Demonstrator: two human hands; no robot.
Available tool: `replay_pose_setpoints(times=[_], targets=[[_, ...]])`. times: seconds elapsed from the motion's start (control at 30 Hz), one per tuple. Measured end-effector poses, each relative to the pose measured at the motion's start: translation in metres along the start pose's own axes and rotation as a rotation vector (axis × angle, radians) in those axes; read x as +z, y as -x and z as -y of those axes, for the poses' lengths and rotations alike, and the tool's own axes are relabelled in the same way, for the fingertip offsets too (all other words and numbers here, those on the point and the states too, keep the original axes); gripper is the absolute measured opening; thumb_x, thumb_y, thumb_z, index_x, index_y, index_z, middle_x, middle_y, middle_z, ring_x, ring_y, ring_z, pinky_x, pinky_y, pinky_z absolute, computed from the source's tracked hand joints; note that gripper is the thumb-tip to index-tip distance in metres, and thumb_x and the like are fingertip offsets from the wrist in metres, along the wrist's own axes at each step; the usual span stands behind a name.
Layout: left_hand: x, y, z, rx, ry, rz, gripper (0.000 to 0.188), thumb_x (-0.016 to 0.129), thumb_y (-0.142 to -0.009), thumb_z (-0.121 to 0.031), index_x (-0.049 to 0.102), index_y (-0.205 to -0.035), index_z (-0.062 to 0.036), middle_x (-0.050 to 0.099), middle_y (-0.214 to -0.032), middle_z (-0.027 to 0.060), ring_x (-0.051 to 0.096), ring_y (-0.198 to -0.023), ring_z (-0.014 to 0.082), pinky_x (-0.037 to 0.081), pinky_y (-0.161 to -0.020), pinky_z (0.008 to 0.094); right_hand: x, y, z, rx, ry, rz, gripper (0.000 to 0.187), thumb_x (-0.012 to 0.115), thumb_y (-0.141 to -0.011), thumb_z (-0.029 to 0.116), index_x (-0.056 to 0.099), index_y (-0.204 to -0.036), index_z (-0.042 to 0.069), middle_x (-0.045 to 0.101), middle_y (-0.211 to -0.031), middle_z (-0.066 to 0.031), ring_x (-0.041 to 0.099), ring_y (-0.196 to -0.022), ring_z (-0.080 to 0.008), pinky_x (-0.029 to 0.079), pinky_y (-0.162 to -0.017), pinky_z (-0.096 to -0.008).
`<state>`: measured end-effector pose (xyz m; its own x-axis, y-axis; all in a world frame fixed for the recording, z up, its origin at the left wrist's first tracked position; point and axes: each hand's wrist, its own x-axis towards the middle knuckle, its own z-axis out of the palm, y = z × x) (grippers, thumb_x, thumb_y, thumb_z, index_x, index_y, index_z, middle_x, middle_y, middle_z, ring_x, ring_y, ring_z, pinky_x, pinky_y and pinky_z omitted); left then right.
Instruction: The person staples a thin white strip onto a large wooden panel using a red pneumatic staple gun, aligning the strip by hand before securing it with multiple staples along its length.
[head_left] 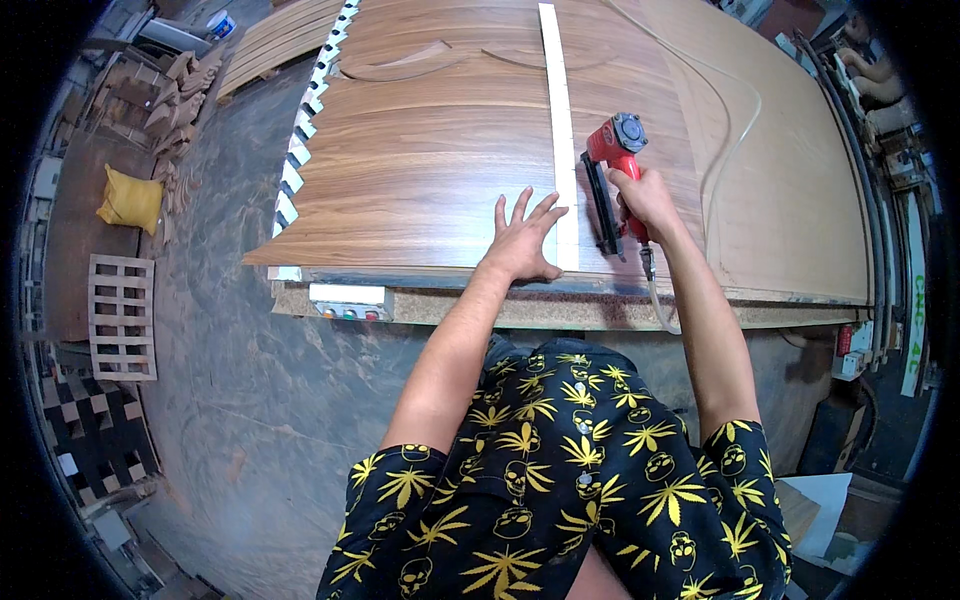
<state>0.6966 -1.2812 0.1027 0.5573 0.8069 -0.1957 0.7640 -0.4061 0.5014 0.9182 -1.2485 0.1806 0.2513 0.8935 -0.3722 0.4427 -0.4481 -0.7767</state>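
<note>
My left hand (522, 238) lies with fingers spread on the wood-grain board (420, 170), its fingertips at the left edge of a long white strip (560, 120). The strip runs lengthwise away from me across the board. To the right of the strip, my right hand (645, 200) is wrapped round the handle of a red and black pneumatic stapler (625, 165). A hose fitting hangs from the handle's lower end. Whether the stapler's nose touches the board cannot be made out.
A clear air hose (745, 130) curves over the plain board (790, 200) on the right. Curved offcuts (400, 65) lie on the far part of the wood-grain board. Below the table's front edge sits a button box (350, 302). On the left are a yellow sack (131, 198) and a slotted panel (122, 316).
</note>
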Motion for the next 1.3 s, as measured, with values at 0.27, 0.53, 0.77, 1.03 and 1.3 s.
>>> replay_pose_setpoints(times=[0.27, 0.53, 0.77, 1.03, 1.3], targets=[[0.001, -0.001, 0.0, 0.036, 0.013, -0.02, 0.113, 0.09, -0.054, -0.039, 0.035, -0.152, -0.0257, 0.025, -0.163, 0.0014, 0.009, -0.152, 0.0335, -0.001, -0.12, 0.0645, -0.002, -0.046, 0.001, -0.034, 0.014, -0.061, 0.037, 0.064, -0.089, 0.031, 0.063, -0.08, -0.005, 0.06, -0.062, -0.0093, 0.059, -0.052, -0.0191, 0.046, -0.048, -0.0367], [0.002, -0.002, 0.002, 0.022, -0.003, -0.009, 0.114, 0.09, -0.054, -0.039, 0.034, -0.152, -0.0271, 0.024, -0.163, 0.0008, 0.009, -0.152, 0.0332, -0.001, -0.12, 0.0645, 0.0, -0.073, 0.005, -0.021, -0.018, -0.007, 0.039, 0.064, -0.089, 0.032, 0.061, -0.071, -0.004, 0.059, -0.056, -0.0109, 0.059, -0.045, -0.0228, 0.045, -0.042, -0.0381], [0.004, 0.0, 0.004, 0.018, 0.013, -0.018, 0.113, 0.089, -0.054, -0.038, 0.034, -0.152, -0.0271, 0.023, -0.163, 0.0004, 0.009, -0.152, 0.033, -0.002, -0.12, 0.0646, 0.004, -0.058, 0.023, 0.024, -0.047, 0.021, 0.038, 0.064, -0.09, 0.03, 0.06, -0.07, -0.003, 0.059, -0.054, -0.0116, 0.057, -0.042, -0.0229, 0.043, -0.04, -0.0379], [0.002, -0.001, 0.002, 0.015, -0.004, -0.006, 0.114, 0.09, -0.054, -0.039, 0.035, -0.152, -0.0268, 0.024, -0.163, 0.0007, 0.009, -0.152, 0.0333, -0.002, -0.12, 0.0647, 0.003, -0.06, 0.023, 0.027, -0.048, 0.037, 0.034, 0.063, -0.09, 0.027, 0.059, -0.073, -0.003, 0.058, -0.052, -0.0111, 0.054, -0.039, -0.0221, 0.04, -0.039, -0.0378], [0.003, -0.002, 0.003, 0.021, -0.003, -0.015, 0.114, 0.09, -0.054, -0.039, 0.035, -0.152, -0.0276, 0.024, -0.163, 0.0003, 0.009, -0.152, 0.0328, -0.002, -0.12, 0.0643, 0.002, -0.06, 0.023, 0.041, -0.059, 0.034, 0.032, 0.065, -0.089, 0.026, 0.06, -0.078, -0.003, 0.058, -0.057, -0.009, 0.056, -0.043, -0.0205, 0.042, -0.041, -0.0375]])
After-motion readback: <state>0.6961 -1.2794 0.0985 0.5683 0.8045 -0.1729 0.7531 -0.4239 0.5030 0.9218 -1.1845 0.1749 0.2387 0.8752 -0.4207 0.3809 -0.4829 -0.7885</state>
